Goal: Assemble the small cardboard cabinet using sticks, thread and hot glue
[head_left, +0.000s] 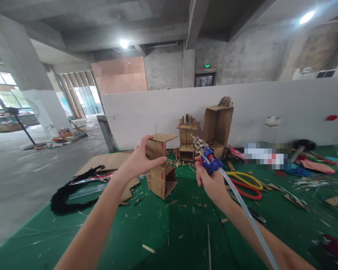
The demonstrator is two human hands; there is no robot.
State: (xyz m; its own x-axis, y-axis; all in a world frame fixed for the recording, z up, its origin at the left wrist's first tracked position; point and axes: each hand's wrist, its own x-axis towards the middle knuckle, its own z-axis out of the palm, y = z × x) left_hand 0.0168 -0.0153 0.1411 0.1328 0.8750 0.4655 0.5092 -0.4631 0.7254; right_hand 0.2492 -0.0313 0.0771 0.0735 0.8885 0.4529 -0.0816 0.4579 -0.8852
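My left hand [135, 160] grips a small cardboard box structure [157, 183] standing upright on the green table, fingers behind its left side and thumb across the front. Thin wire-like sticks rise from its top flap. Wrapped in my right hand [210, 183] is a blue hot glue gun [210, 162], its nozzle end covered in stringy debris and pointing up and left. A long translucent glue stick [242, 210] trails from its back. Behind it stand a smaller cardboard model [186, 135] and a taller open cardboard box [218, 127].
Cardboard scraps litter the green table [146, 228]. A black fuzzy loop [62, 202] and a flat cardboard sheet [92, 163] lie left. On the right are yellow scissor-like handles [249, 180], red ones [250, 195] and mixed craft materials. A white partition [157, 112] stands behind.
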